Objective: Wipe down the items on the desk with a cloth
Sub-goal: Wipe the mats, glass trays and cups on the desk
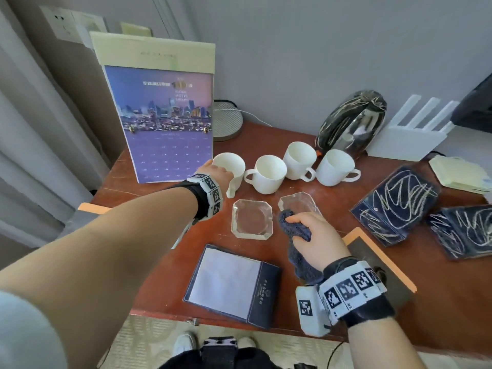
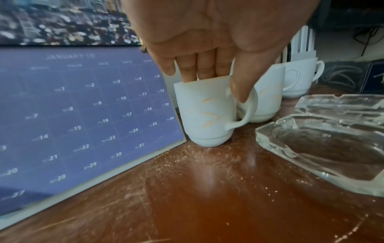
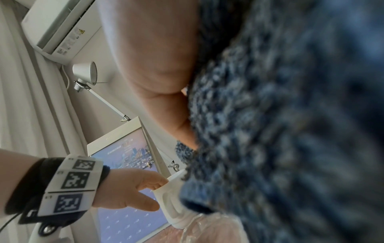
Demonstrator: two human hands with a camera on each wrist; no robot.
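Broadly, the brown wooden tabletop (image 1: 332, 288) fills the centre and right of the head view, dusted with pale crumbs and scratches. A tall purple calendar (image 1: 162, 121) stands at upper left of the frame, leaning back toward the wall. A shiny dark kettle (image 1: 351, 123) sits at upper right, with a white slotted rack (image 1: 410, 137) beside it. At lower centre lies a blue notepad holder (image 1: 234, 283) with white paper. Dark scribbled cards (image 1: 396, 203) lie at the right edge. Four white mugs stand in a row across the middle; the leftmost mug (image 1: 231, 166) is just beside the calendar. The left hand (image 1: 218, 171) grips this mug from above, fingers (image 2: 205, 69) inside the rim and thumb outside by the handle. Two clear glass ashtrays sit in front of the mugs: the left ashtray (image 1: 251, 219) stands free, and the right ashtray (image 1: 298, 203) is touched by a dark blue cloth (image 1: 295, 235). The right hand (image 1: 316, 235) holds the cloth bunched in curled fingers, pressing it against the near edge of that ashtray.
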